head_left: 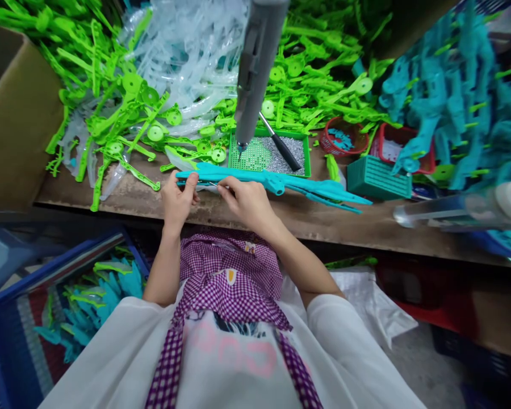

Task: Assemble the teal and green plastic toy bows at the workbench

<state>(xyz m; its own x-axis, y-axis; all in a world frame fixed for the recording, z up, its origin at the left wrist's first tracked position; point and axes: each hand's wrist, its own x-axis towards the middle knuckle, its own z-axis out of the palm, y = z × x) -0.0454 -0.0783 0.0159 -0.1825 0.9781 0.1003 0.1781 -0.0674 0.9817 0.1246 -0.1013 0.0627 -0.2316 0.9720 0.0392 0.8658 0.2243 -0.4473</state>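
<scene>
1. Gripping the blue part (276,180) near its left end, the left hand (177,196) has thumb on the near side and fingers largely hidden behind; presumably this steadies it.
2. Right hand (249,201): thumb and fingertips pinched on a thin metal bit (213,183) against the part's near side, between the two hands. Bit too small to identify. A fingertip pinch probably gives finer control.
3. Blue part lies crosswise, its long end running out right of the grip, over the bench (315,221). Cannot tell whether that end is supported.
4. Just beyond the grip: green tray (249,154) with small silver pieces at its right, a black-handled tool (285,152) lying across them. Likely set there for short reach.
5. Driver (255,68) hangs above the tray, tip down, apart from both hands; placement appears to keep it handy.
6. Farther beyond the grip: heaped green parts (323,74) and clear parts (183,51), seemingly left within arm's reach.
</scene>
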